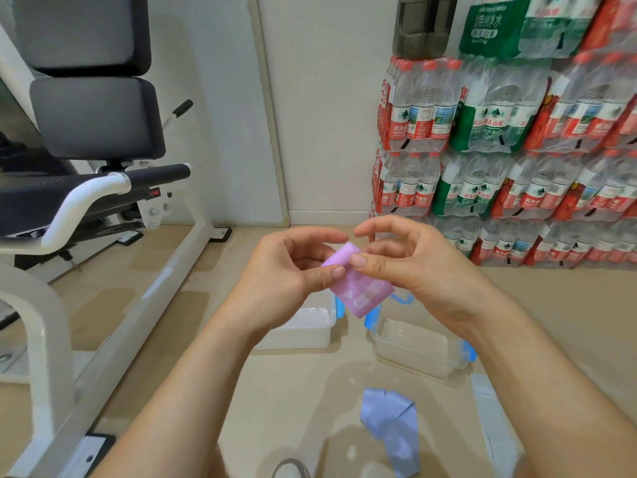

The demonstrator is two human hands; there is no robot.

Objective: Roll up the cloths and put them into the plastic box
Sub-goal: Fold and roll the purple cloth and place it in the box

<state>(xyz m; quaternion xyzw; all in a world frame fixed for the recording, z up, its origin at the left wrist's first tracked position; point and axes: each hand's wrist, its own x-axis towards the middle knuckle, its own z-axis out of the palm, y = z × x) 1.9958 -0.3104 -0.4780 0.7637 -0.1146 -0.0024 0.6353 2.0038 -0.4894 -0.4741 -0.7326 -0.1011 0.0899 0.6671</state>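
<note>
Right there above the floor, both hands meet on a pink cloth [356, 282], partly rolled at its top. The left hand [293, 267] curls around the roll's left end, thumb pressed on the fabric. The right hand [410, 260] pinches the other side with thumb and a finger, its remaining fingers loosely spread. Below them sits the clear plastic box [415, 346], its lid [303, 327] beside it. A blue cloth [391, 427] lies crumpled nearer the person.

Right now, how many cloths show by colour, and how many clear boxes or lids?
Pink cloth, gripped by both hands: 1
Blue cloth, on the floor: 1
Clear plastic box: 1
Lid, beside the box: 1
Total: 4
</note>
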